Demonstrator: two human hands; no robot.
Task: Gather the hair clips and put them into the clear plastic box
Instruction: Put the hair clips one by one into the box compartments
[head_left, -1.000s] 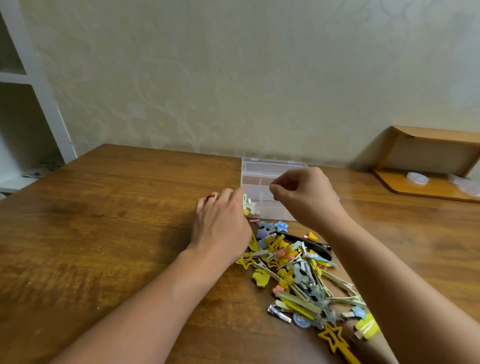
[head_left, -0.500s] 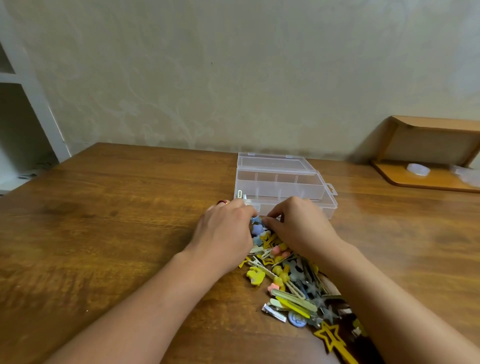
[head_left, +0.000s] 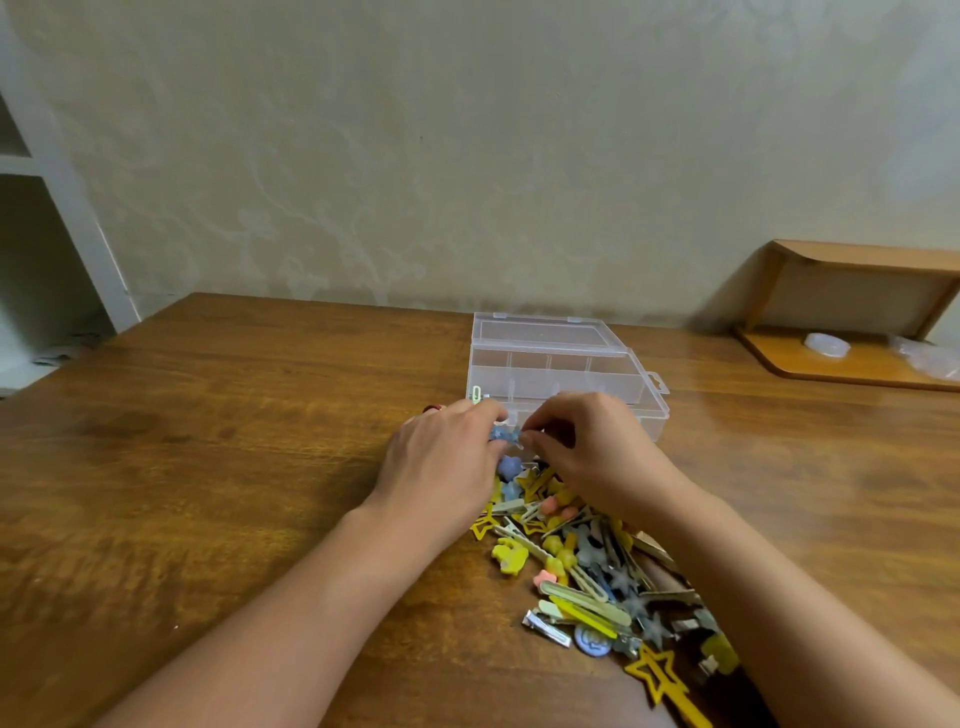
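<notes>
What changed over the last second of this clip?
The right hand came down from over the clear plastic box to the pile of hair clips. Both hands now pinch a blue star clip between them. The left hand, box and pile stayed put.

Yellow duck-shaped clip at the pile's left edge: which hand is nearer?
Left. The left hand sits just above the yellow duck-shaped clip; the right hand is farther, up and right across the pile.

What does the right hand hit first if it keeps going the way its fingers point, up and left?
Probably the blue star clip, pinched between the right hand and the left hand; the left hand's fingertips come right after. Depth is unclear, so the box could be grazed instead.
</notes>
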